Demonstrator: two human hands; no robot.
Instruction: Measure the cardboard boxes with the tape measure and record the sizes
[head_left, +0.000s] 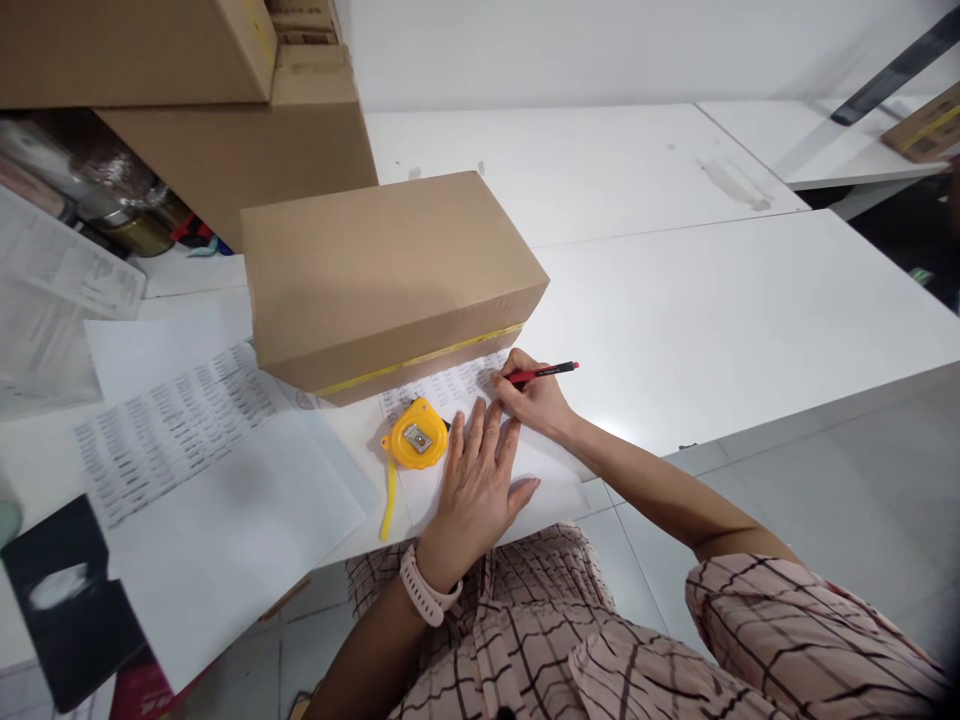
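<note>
The red pen is clamped in the right hand, tip on the printed sheet right by the box. The sheet's held flat by the open left hand, beside the tape measure. How much is written so far can't be made out.

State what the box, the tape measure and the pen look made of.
Box: matte brown cardboard, yellow tape along its seam. Tape measure: glossy yellow plastic case, likely, with a silvery metal-looking plate. Pen, in the right hand: red and black, probably plastic.
</note>
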